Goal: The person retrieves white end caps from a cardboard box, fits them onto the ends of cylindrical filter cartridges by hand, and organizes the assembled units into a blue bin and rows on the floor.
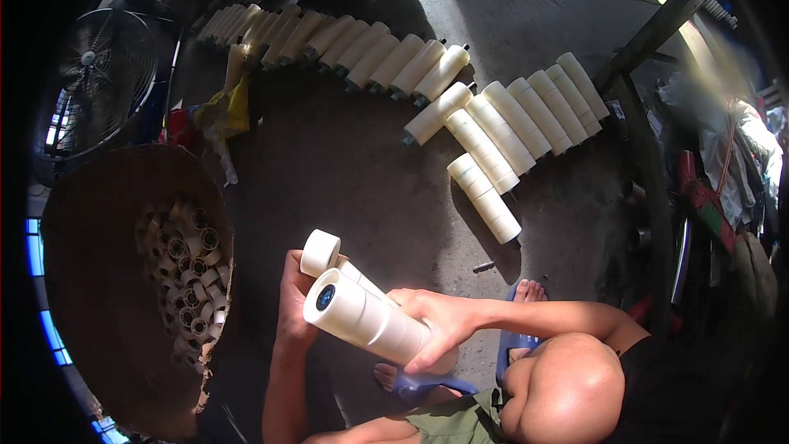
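Observation:
My right hand [440, 321] is wrapped round a long stack of pale, cream-white rolls [370, 321] that look like tape. A dark blue core shows at the stack's near-left end. My left hand [294, 300] is closed beside that end, its fingers partly hidden. It holds a single short pale roll [319, 252] just above the stack. Behind the stack, a second pale cylinder [362, 279] is partly covered, and I cannot tell which hand supports it. Left of my hands stands a large brown cardboard box [99, 279] with many loose rolls [185, 271] inside.
Many stacked rolls lie on the grey floor in a curved row [353, 53] and a second group [526, 115]; one stack [485, 197] lies closest. A small dark rod [483, 266] is near it. A fan [103, 82] stands left; a metal frame [657, 33] and clutter are right.

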Motion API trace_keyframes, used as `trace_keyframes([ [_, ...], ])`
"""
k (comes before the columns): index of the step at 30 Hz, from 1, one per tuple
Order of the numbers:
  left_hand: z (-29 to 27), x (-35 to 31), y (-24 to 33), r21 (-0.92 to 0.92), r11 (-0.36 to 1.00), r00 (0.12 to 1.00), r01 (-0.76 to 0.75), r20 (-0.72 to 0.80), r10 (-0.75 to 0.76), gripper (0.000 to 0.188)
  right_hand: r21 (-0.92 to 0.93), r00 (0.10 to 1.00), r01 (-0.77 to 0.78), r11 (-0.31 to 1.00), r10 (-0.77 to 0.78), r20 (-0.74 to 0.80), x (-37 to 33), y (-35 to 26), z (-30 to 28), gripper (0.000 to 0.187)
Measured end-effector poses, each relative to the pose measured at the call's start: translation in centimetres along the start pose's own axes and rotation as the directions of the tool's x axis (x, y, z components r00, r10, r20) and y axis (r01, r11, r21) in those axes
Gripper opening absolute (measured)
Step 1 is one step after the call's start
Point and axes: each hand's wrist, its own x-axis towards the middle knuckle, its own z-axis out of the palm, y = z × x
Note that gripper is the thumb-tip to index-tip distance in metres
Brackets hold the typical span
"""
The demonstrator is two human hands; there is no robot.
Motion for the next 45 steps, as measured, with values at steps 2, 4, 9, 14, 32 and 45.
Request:
trace_keyframes([
  [2, 0.5, 0.4, -1.2, -0.137, 0.983, 0.992, -0.126, -0.015, 0.125, 0.064, -0.05, 0.999, 0.02, 0.999, -0.022, -0.047, -0.2, -0.2, -0.6, 0.055],
  [4, -0.9, 0.9, -1.9, -0.304, 0.952, 0.974, 0.021, -0.209, -0.088, 0.046, -0.165, 0.994, 0.052, 0.985, -0.067, -0.086, 0.2, -0.8, -0.9, 0.057],
  [9, -5.6, 2.2, -4.7, -0.33, 0.931, 0.882, -0.158, -0.471, -0.017, 0.042, -0.369, 0.964, -0.267, 0.891, 0.24, -0.117, -0.7, 3.1, -1.3, 0.07],
  [14, -8.1, 0.4, -3.8, -0.242, 0.937, 0.862, -0.252, -0.496, 0.104, 0.044, -0.432, 0.699, -0.707, 0.56, 0.462, -0.546, -1.6, 5.6, -2.9, 0.076],
  [32, -1.3, 4.4, -20.4, 0.641, 0.757, 0.954, 0.126, -0.288, 0.086, 0.058, -0.856, 0.866, -0.483, 0.184, -0.042, -0.498, -1.2, 7.6, -13.5, 0.05],
  [45, 4.0, -1.4, -23.8, 0.934, 0.355, 0.958, 0.03, -0.128, 0.258, 0.066, -0.858, 0.985, -0.024, -0.513, 0.132, -0.107, 8.0, 7.9, -44.7, 0.058],
])
